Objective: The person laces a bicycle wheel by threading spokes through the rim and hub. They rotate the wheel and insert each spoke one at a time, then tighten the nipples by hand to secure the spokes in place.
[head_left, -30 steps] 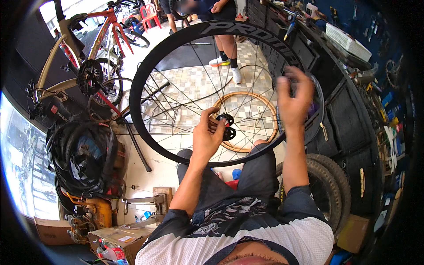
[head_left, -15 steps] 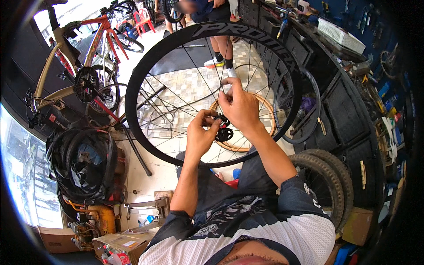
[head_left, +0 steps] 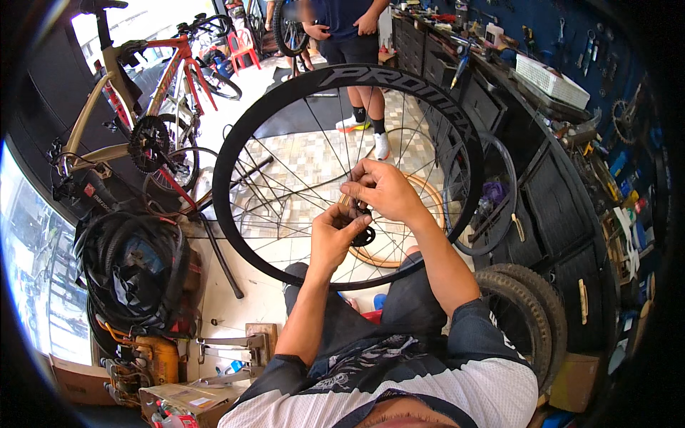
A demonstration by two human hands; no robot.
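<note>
A black bicycle wheel (head_left: pixel 227 171) with dark spokes is held upright-to-tilted over my lap. My left hand (head_left: pixel 330 239) has its fingers closed round the black hub (head_left: pixel 362 235) at the wheel's centre. Just above it, my right hand (head_left: pixel 382 191) is closed with thumb and fingertips together among the spokes; what they pinch is too small to make out. Behind the spokes lies an orange-tan ring (head_left: pixel 430 184) on the tiled floor.
A standing person (head_left: pixel 351 28) is beyond the wheel. Bicycles (head_left: pixel 150 121) and coiled black tyres (head_left: pixel 107 271) are at left. A cabinet (head_left: pixel 553 214) with a tool-covered top and white basket (head_left: pixel 549 80) runs along the right, with two worn tyres (head_left: pixel 531 314) below.
My right hand has come from the rim's right side to just above my left hand, fingers now closed. My left hand stays at the hub; the wheel sits slightly lower in view.
</note>
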